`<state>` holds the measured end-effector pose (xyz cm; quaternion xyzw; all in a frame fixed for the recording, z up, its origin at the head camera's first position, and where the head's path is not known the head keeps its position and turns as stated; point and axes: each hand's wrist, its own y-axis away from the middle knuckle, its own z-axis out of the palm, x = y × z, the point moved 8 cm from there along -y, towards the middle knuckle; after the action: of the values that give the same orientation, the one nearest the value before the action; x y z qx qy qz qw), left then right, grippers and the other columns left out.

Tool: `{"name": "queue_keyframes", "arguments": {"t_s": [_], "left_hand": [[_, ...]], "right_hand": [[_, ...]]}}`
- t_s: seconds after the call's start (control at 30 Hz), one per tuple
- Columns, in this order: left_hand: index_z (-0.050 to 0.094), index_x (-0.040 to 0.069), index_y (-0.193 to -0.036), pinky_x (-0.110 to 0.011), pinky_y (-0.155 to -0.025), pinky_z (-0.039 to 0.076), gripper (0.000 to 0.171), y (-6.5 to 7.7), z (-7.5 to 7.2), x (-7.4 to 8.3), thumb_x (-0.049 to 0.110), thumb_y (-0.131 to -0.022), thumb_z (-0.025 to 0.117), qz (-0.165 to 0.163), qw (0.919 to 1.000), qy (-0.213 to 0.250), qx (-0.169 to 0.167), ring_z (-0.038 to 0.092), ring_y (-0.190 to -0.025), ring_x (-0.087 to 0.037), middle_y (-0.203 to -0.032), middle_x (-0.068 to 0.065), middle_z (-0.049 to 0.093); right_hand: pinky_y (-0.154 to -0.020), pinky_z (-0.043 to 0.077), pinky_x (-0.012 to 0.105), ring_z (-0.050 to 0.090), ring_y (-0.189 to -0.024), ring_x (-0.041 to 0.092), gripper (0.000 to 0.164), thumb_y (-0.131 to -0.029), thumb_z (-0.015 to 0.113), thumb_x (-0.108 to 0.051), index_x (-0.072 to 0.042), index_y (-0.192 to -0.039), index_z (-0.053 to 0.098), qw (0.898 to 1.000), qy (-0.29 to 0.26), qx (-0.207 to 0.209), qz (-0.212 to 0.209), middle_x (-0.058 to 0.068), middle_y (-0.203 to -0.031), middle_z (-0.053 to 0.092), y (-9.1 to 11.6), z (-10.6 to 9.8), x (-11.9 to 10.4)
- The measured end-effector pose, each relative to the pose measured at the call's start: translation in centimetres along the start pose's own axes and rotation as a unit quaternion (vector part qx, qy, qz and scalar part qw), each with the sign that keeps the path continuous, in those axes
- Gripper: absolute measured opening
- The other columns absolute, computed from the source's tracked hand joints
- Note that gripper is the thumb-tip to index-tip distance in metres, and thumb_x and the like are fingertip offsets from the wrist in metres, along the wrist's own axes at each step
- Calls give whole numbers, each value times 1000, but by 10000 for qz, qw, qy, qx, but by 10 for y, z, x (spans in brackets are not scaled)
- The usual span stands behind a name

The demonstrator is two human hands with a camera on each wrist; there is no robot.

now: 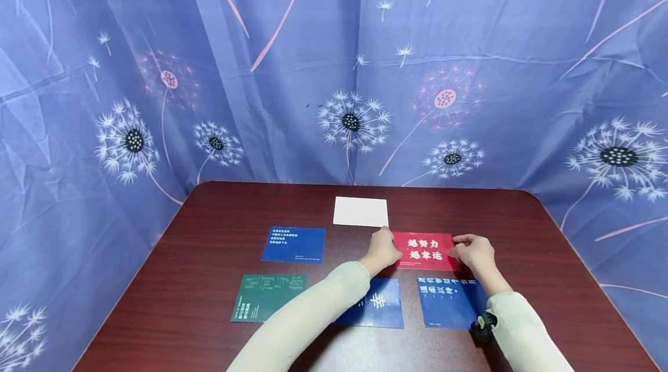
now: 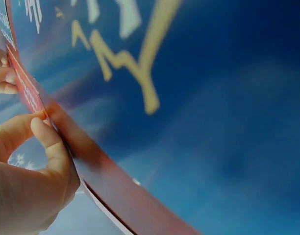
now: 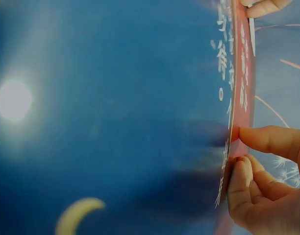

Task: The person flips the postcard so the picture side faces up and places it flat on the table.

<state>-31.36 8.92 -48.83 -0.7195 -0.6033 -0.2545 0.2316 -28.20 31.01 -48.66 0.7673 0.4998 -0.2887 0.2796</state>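
Observation:
A red card (image 1: 425,251) with white characters lies in the middle right of the head view. My left hand (image 1: 382,251) pinches its left end, and the left wrist view shows thumb and fingertip meeting at the card's edge. At the opposite end, my right hand (image 1: 476,253) holds the card between thumb and fingers, also seen in the right wrist view. Just nearer than the red card lie two blue cards: one (image 1: 383,308) partly covered by my left sleeve, another (image 1: 449,305) partly beneath my right wrist. Each blue card fills much of one wrist view.
On the dark red wooden table (image 1: 172,314), a white card (image 1: 360,211) lies behind my left hand. Further left are a blue card (image 1: 294,245) and a green card (image 1: 266,299), whose corner my left sleeve hides. A blue dandelion-patterned curtain (image 1: 292,128) surrounds the table's back and sides.

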Motion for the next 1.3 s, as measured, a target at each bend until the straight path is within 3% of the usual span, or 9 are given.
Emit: {"name": "queue_keyframes", "arguments": {"t_s": [0.27,0.43,0.63,0.8,0.87,0.93,1.07,1.17,1.3], "left_hand": [[52,5,-76,-22,-69,50,31,1,-1,0,8,-70,82,-71,9997,240,-82,57,-75,-20,-75,-4,54],[57,3,-79,-24,-72,51,23,-2,-11,-2,9,-74,79,-42,9988,471,122,60,-79,-23,-76,-5,56],[59,1,-87,-24,-68,50,17,-7,-31,-9,5,-78,73,-8,9947,981,295,63,-72,-21,-70,-6,62],[59,-1,-95,-23,-52,50,16,-12,-38,-26,0,-81,67,-387,9799,1952,-131,56,-54,-10,-69,-3,62],[59,-1,-99,-22,-49,49,19,-16,-42,-32,-1,-82,66,-540,9717,2287,-261,55,-52,-10,-74,-4,61],[59,-3,-103,-20,-50,48,21,-20,-49,-36,-1,-82,64,-572,9685,2410,-250,55,-53,-11,-77,-4,60],[60,-6,-105,-19,-55,48,23,-28,-68,-46,-3,-83,62,-584,9652,2548,-26,57,-62,-14,-81,-6,60],[62,-7,-105,-20,-61,48,24,-34,-84,-54,-4,-81,60,-552,9645,2556,379,58,-70,-16,-82,-9,62],[63,-5,-108,-25,-69,50,27,-40,-104,-68,-3,-81,58,-669,9554,2727,911,61,-82,-20,-91,-12,66]], "right_hand": [[-63,49,33,49,-93,38,43,-77,71,-5,11,-115,60,9997,99,-159,154,30,-104,61,-1,2,-3],[-74,49,43,48,-98,41,41,-79,69,-6,10,-115,60,9997,138,-87,198,31,-107,59,0,2,-8],[-67,44,33,53,-93,37,35,-80,65,-5,10,-112,62,9998,-92,122,-104,30,-103,62,0,4,-29],[-59,42,26,56,-84,30,35,-83,64,-5,10,-114,62,9992,-336,-25,-214,28,-104,63,-4,13,-50],[-58,42,25,56,-81,27,35,-82,65,-5,10,-114,62,9988,-417,-97,-252,29,-106,63,-5,17,-58],[-58,43,24,58,-78,23,36,-82,66,-5,10,-114,62,9980,-524,-165,-317,27,-105,65,-7,22,-66],[-64,50,25,64,-76,18,36,-84,66,-4,11,-116,61,9942,-823,-443,-524,23,-99,69,-13,37,-81],[-76,54,32,66,-82,19,38,-87,64,-3,13,-121,58,9876,-1243,-741,-601,24,-106,67,-18,51,-92],[-89,52,39,64,-84,13,39,-90,59,-1,15,-125,54,9778,-1762,-942,-633,28,-115,63,-23,66,-104]]}}
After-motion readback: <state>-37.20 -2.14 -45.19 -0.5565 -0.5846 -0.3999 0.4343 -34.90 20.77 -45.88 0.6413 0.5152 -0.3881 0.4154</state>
